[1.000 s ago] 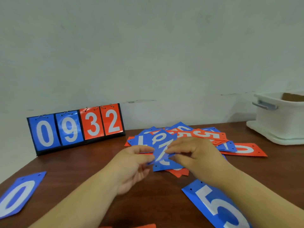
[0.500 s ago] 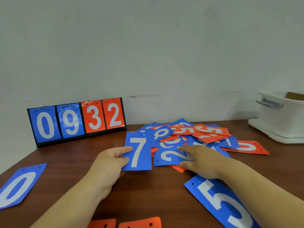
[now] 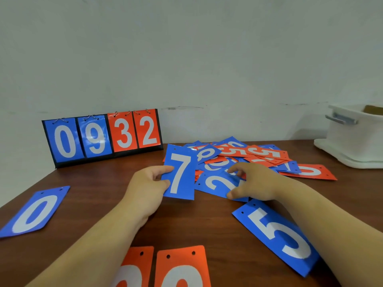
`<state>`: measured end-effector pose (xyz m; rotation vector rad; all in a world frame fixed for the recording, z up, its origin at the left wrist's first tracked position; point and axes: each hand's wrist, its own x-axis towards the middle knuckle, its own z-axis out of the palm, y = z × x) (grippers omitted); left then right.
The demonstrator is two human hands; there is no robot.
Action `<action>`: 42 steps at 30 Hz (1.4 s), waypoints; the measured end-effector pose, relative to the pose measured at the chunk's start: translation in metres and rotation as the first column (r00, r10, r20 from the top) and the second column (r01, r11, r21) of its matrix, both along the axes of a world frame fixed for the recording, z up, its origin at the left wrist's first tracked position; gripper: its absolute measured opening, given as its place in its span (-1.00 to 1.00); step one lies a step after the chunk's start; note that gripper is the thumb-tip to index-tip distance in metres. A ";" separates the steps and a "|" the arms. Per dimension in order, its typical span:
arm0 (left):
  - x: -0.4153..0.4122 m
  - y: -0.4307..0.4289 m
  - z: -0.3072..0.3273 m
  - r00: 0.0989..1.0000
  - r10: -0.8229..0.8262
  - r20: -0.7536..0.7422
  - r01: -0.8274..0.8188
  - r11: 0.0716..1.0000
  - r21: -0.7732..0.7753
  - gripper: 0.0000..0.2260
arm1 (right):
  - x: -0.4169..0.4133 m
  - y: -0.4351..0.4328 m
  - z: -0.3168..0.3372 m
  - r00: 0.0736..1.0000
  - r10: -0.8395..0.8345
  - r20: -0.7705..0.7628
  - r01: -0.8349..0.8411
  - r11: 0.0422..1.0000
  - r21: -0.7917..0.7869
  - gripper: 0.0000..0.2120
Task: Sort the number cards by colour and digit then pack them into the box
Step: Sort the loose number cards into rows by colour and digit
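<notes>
My left hand pinches the left edge of a blue 7 card, held tilted just above the table. My right hand rests on a blue 2 card at the near edge of the mixed pile of blue and red cards, thumb and fingers curled around its right end. A blue 5 card lies flat near my right forearm. A blue 0 card lies at the far left. Two red cards lie at the bottom edge. The white box stands at the back right.
A flip scoreboard showing 0 9 3 2 stands against the wall at the back left. The brown table meets a pale wall behind. A red card sticks out of the pile toward the box.
My left hand has drawn the blue 7 card out of the pile and leftward. My right hand dropped from pinching a card with the left onto the blue 2 card.
</notes>
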<state>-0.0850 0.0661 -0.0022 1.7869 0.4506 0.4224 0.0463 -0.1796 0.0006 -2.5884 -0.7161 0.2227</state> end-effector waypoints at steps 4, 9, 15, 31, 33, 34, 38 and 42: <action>-0.001 0.000 0.001 1.000 0.008 0.005 -0.009 0.998 0.059 -0.65 | -0.002 -0.001 -0.001 0.998 0.000 0.060 -0.006 0.995 0.098 -0.54; -0.003 0.002 0.005 0.998 0.028 0.061 -0.029 0.999 0.018 -0.67 | -0.006 0.004 0.008 0.943 -0.124 0.308 0.004 0.932 0.362 -0.81; -0.014 0.008 0.032 0.978 0.077 0.193 -0.069 0.996 -0.051 -0.68 | -0.029 0.014 0.050 0.951 -0.201 0.235 0.035 0.825 0.563 -0.71; -0.148 0.104 -0.005 0.918 0.368 0.148 -0.336 0.919 -0.204 -0.67 | -0.129 0.126 0.038 0.997 0.001 0.077 -0.031 0.917 0.398 -0.71; -0.154 0.110 -0.014 0.910 0.385 0.155 -0.339 0.905 -0.258 -0.65 | -0.136 0.139 0.030 0.998 0.007 0.066 -0.031 0.927 0.374 -0.72; -0.156 0.110 -0.016 0.912 0.378 0.161 -0.328 0.906 -0.268 -0.65 | -0.138 0.145 0.026 0.998 0.004 0.061 -0.025 0.936 0.351 -0.71; -0.153 0.107 -0.018 0.937 0.323 0.132 -0.278 0.919 -0.279 -0.65 | -0.142 0.159 0.007 0.997 0.023 0.070 -0.033 0.990 0.140 -0.68; -0.154 0.107 -0.017 0.953 0.290 0.084 -0.278 0.951 -0.137 -0.66 | -0.141 0.165 -0.001 0.995 0.065 0.081 -0.059 0.995 -0.078 -0.68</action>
